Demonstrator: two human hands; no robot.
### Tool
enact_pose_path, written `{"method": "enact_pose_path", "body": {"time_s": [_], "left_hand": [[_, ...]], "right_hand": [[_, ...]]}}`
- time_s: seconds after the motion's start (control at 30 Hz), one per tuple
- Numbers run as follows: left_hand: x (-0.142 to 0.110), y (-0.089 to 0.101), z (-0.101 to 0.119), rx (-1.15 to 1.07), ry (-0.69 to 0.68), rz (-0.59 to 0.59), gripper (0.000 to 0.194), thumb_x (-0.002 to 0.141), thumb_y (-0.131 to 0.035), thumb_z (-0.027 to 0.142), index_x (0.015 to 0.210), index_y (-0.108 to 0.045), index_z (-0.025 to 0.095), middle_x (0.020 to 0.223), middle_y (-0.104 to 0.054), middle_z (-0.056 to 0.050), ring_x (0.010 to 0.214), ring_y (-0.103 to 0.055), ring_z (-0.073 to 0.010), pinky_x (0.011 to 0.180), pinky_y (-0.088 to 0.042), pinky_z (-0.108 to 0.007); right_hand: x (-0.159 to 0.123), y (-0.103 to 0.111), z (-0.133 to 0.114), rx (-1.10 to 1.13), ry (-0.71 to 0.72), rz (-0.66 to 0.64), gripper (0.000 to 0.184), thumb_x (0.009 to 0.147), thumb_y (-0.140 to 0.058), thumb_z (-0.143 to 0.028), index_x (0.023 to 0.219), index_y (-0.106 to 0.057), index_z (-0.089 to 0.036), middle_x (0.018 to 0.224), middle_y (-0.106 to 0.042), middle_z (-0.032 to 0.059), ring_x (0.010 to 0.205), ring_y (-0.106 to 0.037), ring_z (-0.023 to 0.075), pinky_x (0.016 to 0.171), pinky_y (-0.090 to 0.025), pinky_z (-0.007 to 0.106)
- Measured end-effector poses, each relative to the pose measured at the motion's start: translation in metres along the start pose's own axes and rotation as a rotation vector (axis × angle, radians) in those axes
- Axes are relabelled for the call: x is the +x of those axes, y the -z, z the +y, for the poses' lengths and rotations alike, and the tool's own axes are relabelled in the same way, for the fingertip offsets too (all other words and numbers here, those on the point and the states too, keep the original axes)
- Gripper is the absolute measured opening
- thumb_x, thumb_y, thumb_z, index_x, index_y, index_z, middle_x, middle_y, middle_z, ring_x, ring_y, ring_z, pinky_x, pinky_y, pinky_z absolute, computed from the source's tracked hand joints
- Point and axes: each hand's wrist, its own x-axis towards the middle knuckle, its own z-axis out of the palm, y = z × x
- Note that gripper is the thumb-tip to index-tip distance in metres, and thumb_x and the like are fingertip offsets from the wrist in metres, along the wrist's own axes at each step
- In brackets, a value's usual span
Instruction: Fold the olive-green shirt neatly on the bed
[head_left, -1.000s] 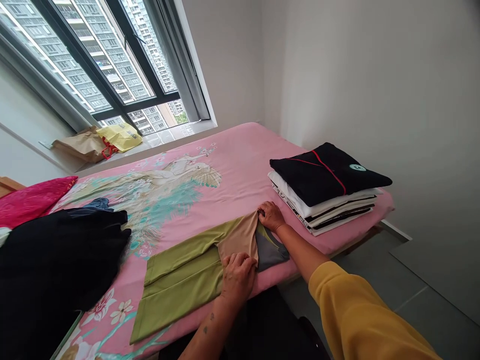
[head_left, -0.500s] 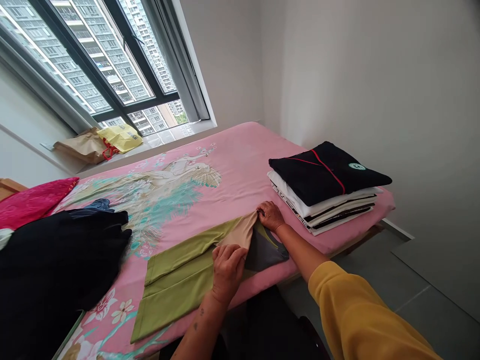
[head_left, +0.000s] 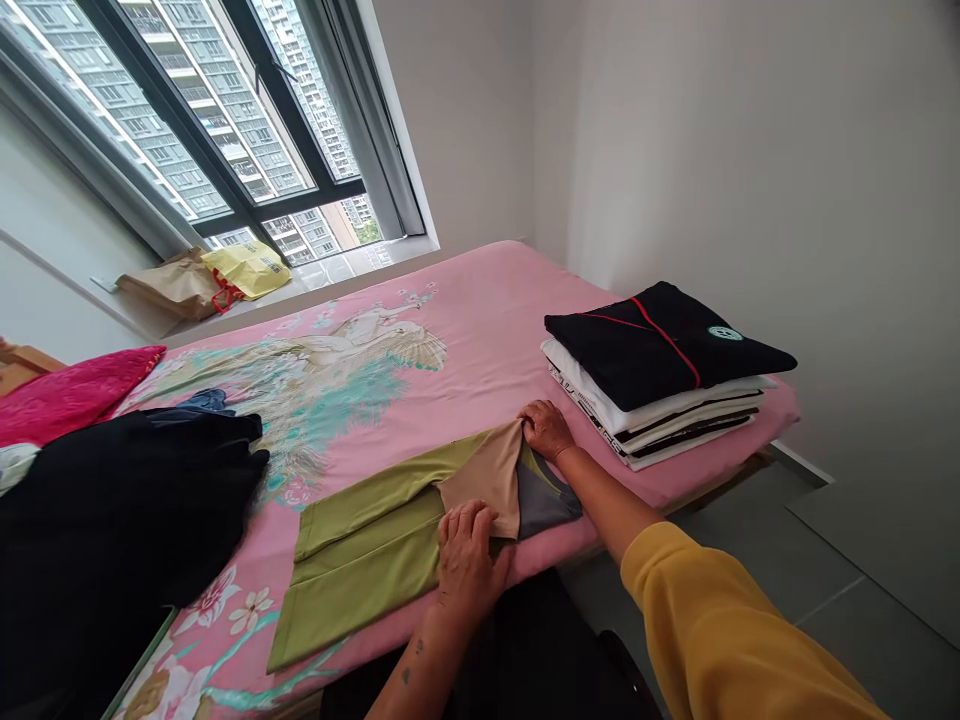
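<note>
A green shirt with a beige sleeve panel and a grey part near the collar lies folded lengthwise along the bed's near edge. Over the lower end of the beige panel, my left hand rests palm down, its fingers stretched and slightly apart. My right hand has its fingers curled on the shirt's far shoulder corner, where beige meets grey. Its fingertips are partly hidden. Just beyond it stands a stack of folded white and black clothes, topped by a black garment with red piping and a round green emblem.
The bed has a pink floral sheet. A heap of black clothing and a bright pink pillow lie at the left. On the window sill are a brown paper bag and a yellow bag.
My left hand has lowered the beige panel onto the shirt and its fingers have opened out. My right hand keeps to the same corner. The view has shifted slightly.
</note>
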Motion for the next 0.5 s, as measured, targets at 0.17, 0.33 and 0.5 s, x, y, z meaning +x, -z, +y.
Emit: {"method": "enact_pose_path", "body": {"time_s": [0.17,0.33,0.5], "left_hand": [[-0.006,0.008,-0.031,0.053,0.307,0.044,0.028,0.082,-0.049,0.029,0.107,-0.055,0.019,0.112,-0.058,-0.011,0.107,-0.05,-0.026,0.09,-0.036,-0.042],[0.006,0.018,-0.05,0.08,0.511,-0.145,0.031,0.089,-0.038,0.04,0.093,-0.065,0.024,0.094,-0.063,-0.007,0.095,-0.054,-0.0249,0.078,-0.035,-0.037],[0.035,0.018,-0.047,-0.097,0.579,-0.136,0.017,0.079,-0.051,0.033,0.074,-0.061,0.019,0.076,-0.061,-0.002,0.075,-0.055,-0.0168,0.067,-0.035,-0.027]], "right_hand": [[0.0,0.0,0.0,-0.006,0.006,-0.008,0.017,0.076,-0.049,-0.014,0.085,-0.062,-0.02,0.092,-0.06,0.0064,0.093,-0.047,0.0211,0.083,-0.034,0.032],[-0.002,-0.001,0.0,-0.003,0.0,0.006,0.017,0.076,-0.049,-0.014,0.085,-0.062,-0.019,0.092,-0.06,0.0075,0.093,-0.046,0.0216,0.083,-0.034,0.032],[-0.002,0.0,-0.002,-0.012,0.007,0.009,0.017,0.075,-0.049,-0.014,0.085,-0.062,-0.019,0.091,-0.06,0.0066,0.091,-0.047,0.0205,0.082,-0.034,0.031]]}}
